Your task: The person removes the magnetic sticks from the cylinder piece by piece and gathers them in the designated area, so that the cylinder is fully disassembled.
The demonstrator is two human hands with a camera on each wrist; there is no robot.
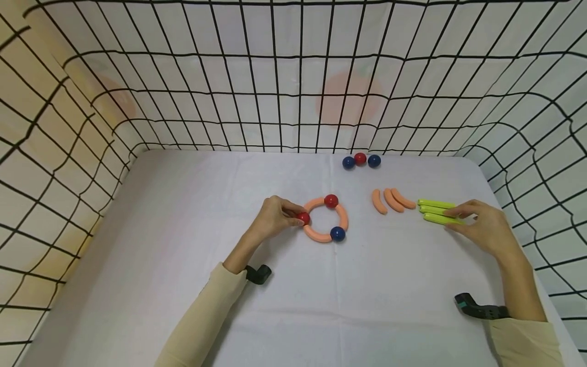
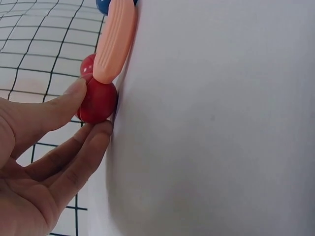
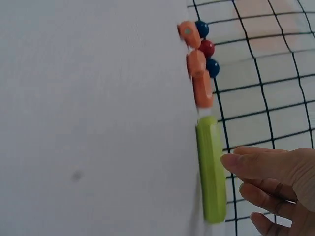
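Note:
My left hand pinches a red ball between thumb and fingers at the left of a ring on the white table. Curved orange pieces, another red ball and a blue ball make up the rest of that ring. In the left wrist view, the end of an orange rod meets the pinched ball. Over the right ends of several bright green rods hovers my right hand, fingers loosely bent. The right wrist view shows its fingertips beside a green rod, not gripping it.
Between the ring and the green rods lie loose orange curved pieces. Farther back, a red ball sits between two blue balls. Black wire grid panels border the table at the back and both sides.

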